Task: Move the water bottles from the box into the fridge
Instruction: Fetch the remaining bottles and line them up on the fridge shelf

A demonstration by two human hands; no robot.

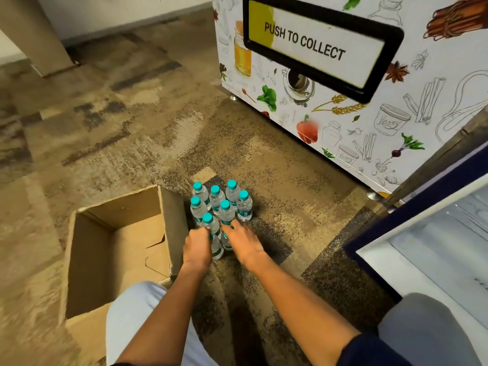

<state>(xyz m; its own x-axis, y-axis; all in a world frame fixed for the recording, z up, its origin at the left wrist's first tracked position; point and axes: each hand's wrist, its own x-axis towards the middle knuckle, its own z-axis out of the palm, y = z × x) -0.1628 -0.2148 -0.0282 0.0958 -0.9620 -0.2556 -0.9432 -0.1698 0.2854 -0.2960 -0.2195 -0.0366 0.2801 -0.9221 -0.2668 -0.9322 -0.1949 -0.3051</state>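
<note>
Several small water bottles (224,204) with teal caps stand in a cluster on the carpet, just right of the open cardboard box (118,249), which shows no bottles inside. My left hand (197,247) grips the nearest bottle (212,228) from the left side. My right hand (244,241) reaches to the bottle beside it (226,215), fingers curled against its lower part, which they hide. The fridge (427,233) stands open at the right, its white interior showing.
A vending machine (343,88) with a "PUSH TO COLLECT" flap stands behind the bottles on small metal feet. My knees in light trousers are at the bottom left and bottom right. Patterned carpet (132,114) spreads to the left, with a wall and pillar beyond.
</note>
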